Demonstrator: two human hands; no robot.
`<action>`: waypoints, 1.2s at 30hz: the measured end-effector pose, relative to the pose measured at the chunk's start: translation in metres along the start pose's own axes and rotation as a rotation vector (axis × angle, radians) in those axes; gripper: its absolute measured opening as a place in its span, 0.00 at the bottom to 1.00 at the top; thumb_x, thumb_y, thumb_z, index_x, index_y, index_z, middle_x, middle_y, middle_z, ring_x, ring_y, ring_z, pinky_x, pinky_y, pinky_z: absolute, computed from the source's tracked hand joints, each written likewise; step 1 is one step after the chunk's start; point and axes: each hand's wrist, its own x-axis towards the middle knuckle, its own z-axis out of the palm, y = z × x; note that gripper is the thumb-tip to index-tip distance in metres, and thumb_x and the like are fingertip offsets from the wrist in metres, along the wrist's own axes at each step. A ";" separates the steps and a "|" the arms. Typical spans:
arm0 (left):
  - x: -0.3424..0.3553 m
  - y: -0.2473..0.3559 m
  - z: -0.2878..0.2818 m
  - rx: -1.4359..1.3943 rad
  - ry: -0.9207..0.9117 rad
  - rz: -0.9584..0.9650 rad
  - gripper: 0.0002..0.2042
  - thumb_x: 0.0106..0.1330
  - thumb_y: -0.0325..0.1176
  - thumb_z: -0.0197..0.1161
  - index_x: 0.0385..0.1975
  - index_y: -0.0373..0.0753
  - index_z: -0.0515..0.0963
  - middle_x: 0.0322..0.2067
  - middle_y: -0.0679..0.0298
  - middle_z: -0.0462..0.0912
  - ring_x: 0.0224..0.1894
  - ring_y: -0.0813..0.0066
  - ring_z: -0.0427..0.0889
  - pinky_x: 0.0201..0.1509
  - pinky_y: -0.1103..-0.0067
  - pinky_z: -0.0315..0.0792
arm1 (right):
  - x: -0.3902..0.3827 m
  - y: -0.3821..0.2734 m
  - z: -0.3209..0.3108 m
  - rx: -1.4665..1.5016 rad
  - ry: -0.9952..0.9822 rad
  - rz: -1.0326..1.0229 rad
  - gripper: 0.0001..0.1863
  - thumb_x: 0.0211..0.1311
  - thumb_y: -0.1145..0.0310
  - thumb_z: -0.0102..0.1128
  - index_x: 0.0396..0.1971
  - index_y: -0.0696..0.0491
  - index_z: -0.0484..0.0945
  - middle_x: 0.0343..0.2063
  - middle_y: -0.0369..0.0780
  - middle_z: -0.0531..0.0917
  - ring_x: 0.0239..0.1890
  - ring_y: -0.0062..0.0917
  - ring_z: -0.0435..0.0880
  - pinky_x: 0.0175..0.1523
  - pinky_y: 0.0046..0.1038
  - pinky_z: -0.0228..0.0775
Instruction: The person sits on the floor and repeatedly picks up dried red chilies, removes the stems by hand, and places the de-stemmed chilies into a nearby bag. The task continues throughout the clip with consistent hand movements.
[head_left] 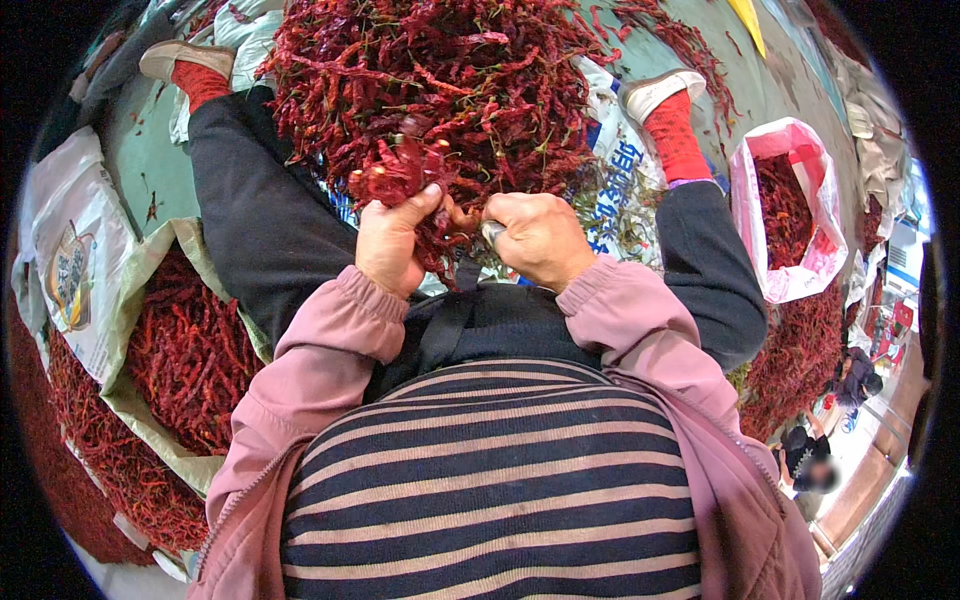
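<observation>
I sit with my legs apart around a big heap of dried red chillies (450,90). My left hand (392,240) grips a bunch of dried red chillies (395,175) held up in front of me. My right hand (535,238) is closed around a small metal tool (492,233), probably scissors, right beside that bunch; only its grey end shows. Both hands nearly touch above my lap. Pink jacket sleeves cover my forearms.
An open sack of red chillies (185,350) lies at my left, with a printed white bag (70,260) beyond it. A pink-and-white bag of chillies (790,210) stands at the right. More chillies are piled by my right knee (800,350). People sit far right (850,380).
</observation>
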 end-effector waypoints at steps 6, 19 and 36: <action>-0.027 -0.008 0.028 0.103 -0.095 -0.041 0.04 0.53 0.22 0.57 0.29 0.34 0.73 0.21 0.64 0.75 0.19 0.77 0.73 0.24 0.83 0.68 | -0.001 0.043 0.010 -0.360 -0.030 0.263 0.08 0.44 0.66 0.45 0.20 0.54 0.72 0.22 0.45 0.76 0.27 0.40 0.76 0.34 0.38 0.66; 0.001 -0.024 0.009 0.059 -0.038 -0.285 0.12 0.53 0.21 0.55 0.38 0.32 0.72 0.34 0.59 0.78 0.35 0.71 0.78 0.42 0.74 0.72 | -0.006 0.036 -0.008 1.538 0.019 0.758 0.03 0.55 0.77 0.47 0.31 0.58 0.67 0.29 0.42 0.75 0.23 0.22 0.77 0.24 0.22 0.75; 0.000 -0.022 0.009 -0.017 -0.125 -0.401 0.09 0.53 0.20 0.53 0.35 0.31 0.73 0.29 0.58 0.78 0.26 0.71 0.78 0.30 0.76 0.75 | -0.009 0.026 0.002 0.970 0.015 0.622 0.02 0.47 0.77 0.52 0.23 0.58 0.71 0.19 0.40 0.76 0.24 0.24 0.78 0.26 0.24 0.71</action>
